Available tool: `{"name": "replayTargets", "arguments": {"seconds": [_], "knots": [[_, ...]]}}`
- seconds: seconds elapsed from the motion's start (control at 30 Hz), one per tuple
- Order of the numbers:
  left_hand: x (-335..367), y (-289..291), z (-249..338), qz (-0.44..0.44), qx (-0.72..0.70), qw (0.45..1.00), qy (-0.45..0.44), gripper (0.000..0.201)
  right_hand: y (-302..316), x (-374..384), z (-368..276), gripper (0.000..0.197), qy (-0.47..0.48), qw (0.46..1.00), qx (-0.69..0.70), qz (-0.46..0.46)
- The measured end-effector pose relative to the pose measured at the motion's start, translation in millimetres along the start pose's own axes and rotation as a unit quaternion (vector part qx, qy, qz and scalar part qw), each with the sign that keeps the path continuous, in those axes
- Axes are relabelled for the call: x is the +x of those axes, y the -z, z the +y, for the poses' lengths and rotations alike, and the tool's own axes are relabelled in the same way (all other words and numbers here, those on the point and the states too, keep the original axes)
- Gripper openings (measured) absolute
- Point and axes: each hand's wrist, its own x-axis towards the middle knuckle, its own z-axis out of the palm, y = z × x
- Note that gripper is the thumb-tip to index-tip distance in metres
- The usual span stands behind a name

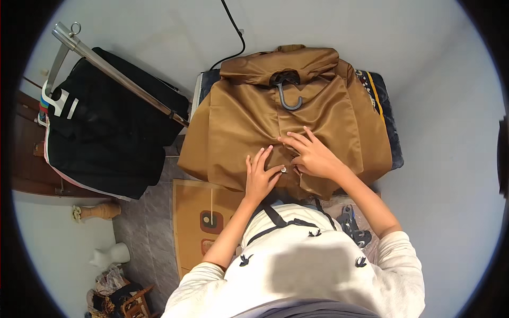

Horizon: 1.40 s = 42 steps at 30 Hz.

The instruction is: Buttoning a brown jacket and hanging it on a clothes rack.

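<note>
A brown satin jacket (233, 124) lies spread, collar at the far side, with the dark hook of a hanger (290, 103) sticking out of its neck opening. My left hand (259, 177) is at the near middle of the front, pinching its edge beside a small pale round button (283, 170); its other fingers are spread over the cloth. To the right, my right hand (315, 159) grips the opposite front edge between bent thumb and fingers, other fingers stretched across the fabric. My fingers partly hide what lies under them.
Beneath the jacket is a dark-covered surface (395, 151). At left, black garments (111, 127) hang from a metal rail (122, 79). A tan patterned mat (191, 212) covers some floor; sandals (354, 228) lie near my right side. A white wall stands close at right.
</note>
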Motion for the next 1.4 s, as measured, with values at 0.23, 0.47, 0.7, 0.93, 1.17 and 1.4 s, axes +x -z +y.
{"name": "replayTargets", "arguments": {"seconds": [0.23, 0.47, 0.7, 0.93, 1.17, 1.4], "knots": [[13.7, -2.1, 6.9, 0.104, -0.034, 0.994, 0.018, 0.016, -10.4, -1.3, -2.7, 0.013, -0.049, 0.989, 0.079, 0.117], [27.3, 10.0, 21.4, 0.160, -0.075, 0.983, 0.045, 0.016, -24.2, -9.8, 0.2, 0.014, -0.085, 0.961, 0.114, 0.237], [36.2, 7.9, 24.7, 0.149, -0.087, 0.984, 0.045, 0.012, -27.3, -9.4, -3.2, 0.013, -0.102, 0.951, 0.143, 0.255], [34.6, 1.8, 24.8, 0.168, -0.121, 0.975, 0.078, 0.011, -23.2, -7.0, -4.2, 0.022, -0.144, 0.951, 0.118, 0.248], [33.8, 1.1, 26.4, 0.178, -0.103, 0.978, 0.040, 0.012, -17.6, -8.3, 6.4, 0.018, -0.121, 0.960, 0.135, 0.212], [34.0, 3.4, 22.2, 0.166, 0.018, 0.983, -0.080, 0.015, -12.5, -7.8, 11.2, 0.020, -0.095, 0.972, 0.153, 0.151]]}}
